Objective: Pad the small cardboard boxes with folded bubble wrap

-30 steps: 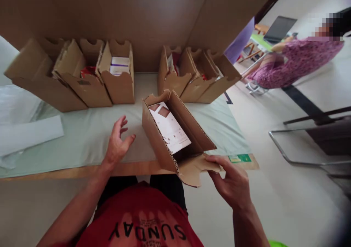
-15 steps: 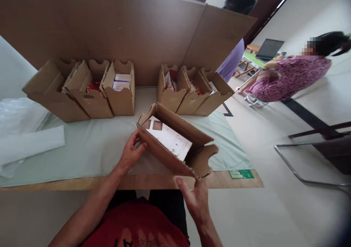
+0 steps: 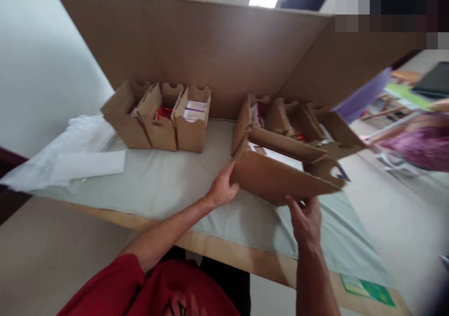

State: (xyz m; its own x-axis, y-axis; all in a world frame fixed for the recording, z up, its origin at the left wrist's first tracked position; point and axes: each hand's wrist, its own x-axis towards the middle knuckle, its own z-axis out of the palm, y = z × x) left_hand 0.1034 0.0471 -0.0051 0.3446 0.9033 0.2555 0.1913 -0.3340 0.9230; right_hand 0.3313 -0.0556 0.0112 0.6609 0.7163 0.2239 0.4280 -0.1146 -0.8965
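Between my hands is an open-topped cardboard box [image 3: 284, 175] with scalloped ends, tilted, its right end raised above the table. A white box or card [image 3: 280, 157] shows inside it, partly hidden by the near wall. My left hand [image 3: 224, 185] grips the box's left end, thumb in front. At the right, my right hand [image 3: 307, 220] holds its lower edge from below, some fingers hidden. Directly behind stand similar cardboard boxes, one with a dark red packet [image 3: 259, 112] inside; the held box partly covers them.
Three more cardboard boxes [image 3: 159, 136] stand at the left, before a tall cardboard panel [image 3: 224, 54]. Clear plastic wrap [image 3: 84, 133] and a white foam sheet [image 3: 89, 164] lie at the far left on the pale green cloth [image 3: 175, 180]. A person in pink [image 3: 421, 140] sits at the right.
The held box has moved away from me, up to the right-hand row, and turned closer to parallel with the panel. My right hand now holds its underside. The view has swung left.
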